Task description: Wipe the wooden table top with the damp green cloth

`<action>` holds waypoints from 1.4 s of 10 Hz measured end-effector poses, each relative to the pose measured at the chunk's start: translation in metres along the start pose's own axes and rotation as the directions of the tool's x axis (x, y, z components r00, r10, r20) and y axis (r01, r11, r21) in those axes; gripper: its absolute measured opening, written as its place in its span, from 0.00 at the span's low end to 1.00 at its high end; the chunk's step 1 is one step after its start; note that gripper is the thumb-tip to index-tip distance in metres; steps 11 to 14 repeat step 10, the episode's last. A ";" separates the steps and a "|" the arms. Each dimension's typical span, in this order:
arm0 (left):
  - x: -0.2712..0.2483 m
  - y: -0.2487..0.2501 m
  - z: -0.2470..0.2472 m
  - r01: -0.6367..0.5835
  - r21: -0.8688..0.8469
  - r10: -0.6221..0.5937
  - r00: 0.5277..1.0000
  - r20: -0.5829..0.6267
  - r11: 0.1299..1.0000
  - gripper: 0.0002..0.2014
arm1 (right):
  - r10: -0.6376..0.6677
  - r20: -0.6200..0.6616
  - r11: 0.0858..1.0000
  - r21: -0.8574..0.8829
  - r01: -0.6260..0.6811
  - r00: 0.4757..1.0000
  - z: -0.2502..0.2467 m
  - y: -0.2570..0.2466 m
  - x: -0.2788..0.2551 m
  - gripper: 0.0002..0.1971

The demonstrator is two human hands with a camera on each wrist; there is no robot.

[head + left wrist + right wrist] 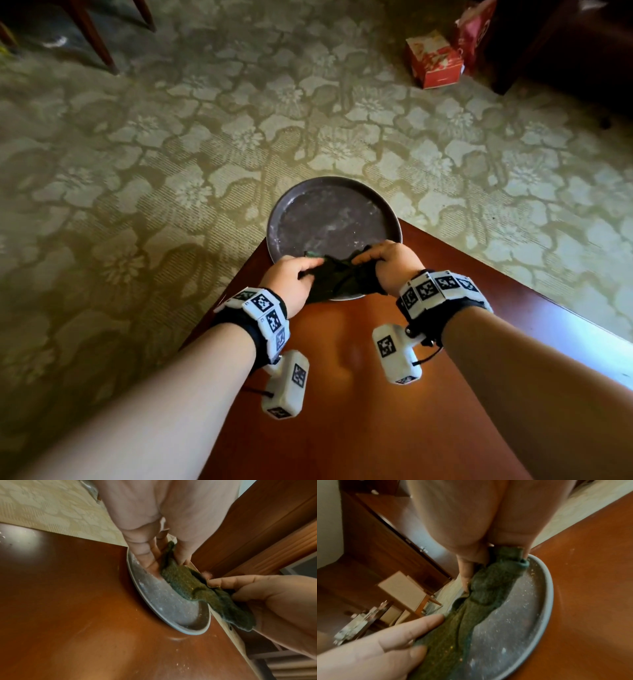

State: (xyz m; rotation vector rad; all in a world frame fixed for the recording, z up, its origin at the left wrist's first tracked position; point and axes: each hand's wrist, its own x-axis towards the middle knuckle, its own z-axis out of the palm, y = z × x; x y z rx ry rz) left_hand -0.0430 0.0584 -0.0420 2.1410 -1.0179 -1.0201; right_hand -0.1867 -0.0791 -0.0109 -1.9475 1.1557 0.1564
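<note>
A dark green knitted cloth [339, 279] is bunched and stretched between my two hands, just above the near part of a round grey plate [329, 192]. My left hand [310, 269] pinches its left end. My right hand [364, 258] pinches its right end. The left wrist view shows the left hand [164, 561] with thumb and fingers closed on the cloth [185, 584] over the speckled plate [173, 612]. The right wrist view has the right hand [494, 563] gripping the cloth [471, 615] above the plate [522, 628]. The glossy reddish wooden table top [359, 411] lies under my forearms.
The plate sits at the table's far corner and overhangs the edge. Small crumbs dot the table [68, 588]. Beyond is floral carpet [171, 154], with a red box [433, 60] and red bag [474, 31] at the far right, chair legs [99, 44] far left.
</note>
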 end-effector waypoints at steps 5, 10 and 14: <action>0.029 -0.011 -0.003 0.020 0.361 -0.054 0.995 0.085 0.933 0.40 | 0.112 -0.159 0.973 -0.184 -0.141 0.981 0.023 0.020 0.037 0.32; -0.091 0.086 -0.029 -0.107 0.572 0.008 0.985 0.173 0.813 0.41 | -0.001 0.034 0.923 -0.384 0.014 0.999 -0.038 -0.015 -0.128 0.35; -0.091 0.086 -0.029 -0.107 0.572 0.008 0.985 0.173 0.813 0.41 | -0.001 0.034 0.923 -0.384 0.014 0.999 -0.038 -0.015 -0.128 0.35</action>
